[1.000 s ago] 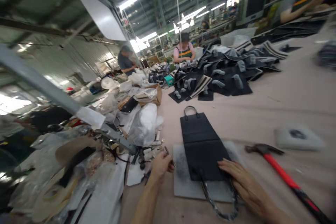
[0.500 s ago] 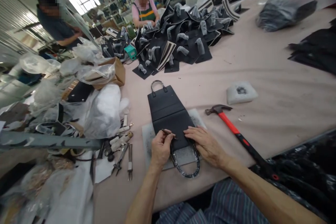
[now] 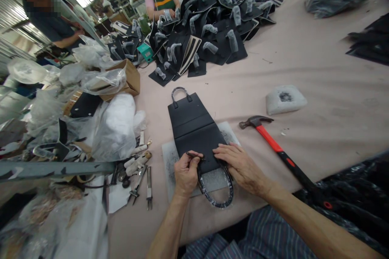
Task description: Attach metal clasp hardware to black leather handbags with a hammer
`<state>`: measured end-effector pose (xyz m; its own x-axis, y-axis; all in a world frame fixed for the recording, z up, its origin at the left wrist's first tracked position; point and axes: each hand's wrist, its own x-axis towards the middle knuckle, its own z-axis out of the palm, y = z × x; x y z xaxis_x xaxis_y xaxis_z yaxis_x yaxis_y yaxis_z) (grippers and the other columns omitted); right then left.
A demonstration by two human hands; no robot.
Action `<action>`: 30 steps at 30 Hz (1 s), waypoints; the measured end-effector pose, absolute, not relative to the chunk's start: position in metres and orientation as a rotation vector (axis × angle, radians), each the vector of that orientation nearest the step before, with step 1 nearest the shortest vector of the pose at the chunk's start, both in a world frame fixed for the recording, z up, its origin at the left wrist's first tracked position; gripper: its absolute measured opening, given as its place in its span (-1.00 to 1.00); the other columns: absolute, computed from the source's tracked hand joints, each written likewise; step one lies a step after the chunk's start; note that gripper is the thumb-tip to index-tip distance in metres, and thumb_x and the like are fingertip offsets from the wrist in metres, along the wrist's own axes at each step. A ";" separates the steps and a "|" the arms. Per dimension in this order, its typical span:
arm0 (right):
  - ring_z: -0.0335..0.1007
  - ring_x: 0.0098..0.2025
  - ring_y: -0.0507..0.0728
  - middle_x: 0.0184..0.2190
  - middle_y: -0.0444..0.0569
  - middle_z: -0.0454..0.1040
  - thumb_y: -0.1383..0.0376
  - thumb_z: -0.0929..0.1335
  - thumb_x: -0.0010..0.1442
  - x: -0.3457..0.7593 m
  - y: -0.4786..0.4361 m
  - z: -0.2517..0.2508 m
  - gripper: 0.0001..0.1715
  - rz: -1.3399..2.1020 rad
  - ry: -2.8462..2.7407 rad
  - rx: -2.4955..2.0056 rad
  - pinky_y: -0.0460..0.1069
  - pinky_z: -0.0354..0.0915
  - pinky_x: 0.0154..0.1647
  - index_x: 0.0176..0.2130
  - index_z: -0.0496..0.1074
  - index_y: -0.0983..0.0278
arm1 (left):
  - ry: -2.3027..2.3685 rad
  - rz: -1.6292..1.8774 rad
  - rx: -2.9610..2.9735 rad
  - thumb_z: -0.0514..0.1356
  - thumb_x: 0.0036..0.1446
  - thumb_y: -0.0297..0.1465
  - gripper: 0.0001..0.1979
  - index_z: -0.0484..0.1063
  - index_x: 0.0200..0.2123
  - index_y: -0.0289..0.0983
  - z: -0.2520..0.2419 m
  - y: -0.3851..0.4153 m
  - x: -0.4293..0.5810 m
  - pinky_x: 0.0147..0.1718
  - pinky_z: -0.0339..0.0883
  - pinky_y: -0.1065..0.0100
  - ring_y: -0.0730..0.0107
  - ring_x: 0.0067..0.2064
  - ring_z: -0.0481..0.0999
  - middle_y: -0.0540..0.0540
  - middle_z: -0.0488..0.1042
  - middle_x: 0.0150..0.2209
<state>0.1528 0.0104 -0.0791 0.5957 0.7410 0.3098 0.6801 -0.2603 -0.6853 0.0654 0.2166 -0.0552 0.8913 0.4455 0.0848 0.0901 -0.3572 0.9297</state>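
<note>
Two-handed, pinches a slim dark tool (image 3: 194, 155) in the left hand (image 3: 186, 173), rests the open right hand (image 3: 243, 166) on the black handled panel (image 3: 196, 139), stretched out between and ahead of both.

- Left forearm (image 3: 169, 224), bare, is extending upward from the lower edge
- Left hand (image 3: 186, 173) is curling inward, thumb and forefinger pinching
- Right forearm (image 3: 316, 220), bare, is slanting in from the lower right
- Right hand (image 3: 242, 166) is lying palm down, fingers pointing toward the left hand
</note>
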 end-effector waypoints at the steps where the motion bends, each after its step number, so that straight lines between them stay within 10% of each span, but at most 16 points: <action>1: 0.28 0.31 0.24 0.18 0.02 0.49 0.53 0.21 0.10 0.153 0.010 -0.079 -0.33 0.092 -1.127 -1.996 0.33 0.08 0.37 0.14 0.45 0.20 | 0.393 0.386 1.917 0.17 0.25 -0.40 -0.86 0.55 -0.27 -0.24 -0.056 0.216 0.066 -0.14 0.48 0.34 0.32 -0.22 0.64 -0.07 0.66 -0.27; 30: 0.26 0.32 0.24 0.18 0.04 0.48 0.55 0.20 0.07 0.153 0.010 -0.076 -0.36 0.113 -1.133 -1.980 0.35 0.03 0.39 0.09 0.45 0.24 | 0.361 0.415 1.988 0.17 0.27 -0.40 -0.89 0.50 -0.27 -0.25 -0.056 0.213 0.070 -0.17 0.50 0.36 0.34 -0.24 0.65 -0.06 0.65 -0.30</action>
<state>0.1532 0.0098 -0.0760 0.5887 0.7490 0.3041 0.6739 -0.2470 -0.6964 0.0700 0.2130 -0.0556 0.8951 0.4260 0.1314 0.0713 -0.4276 0.9011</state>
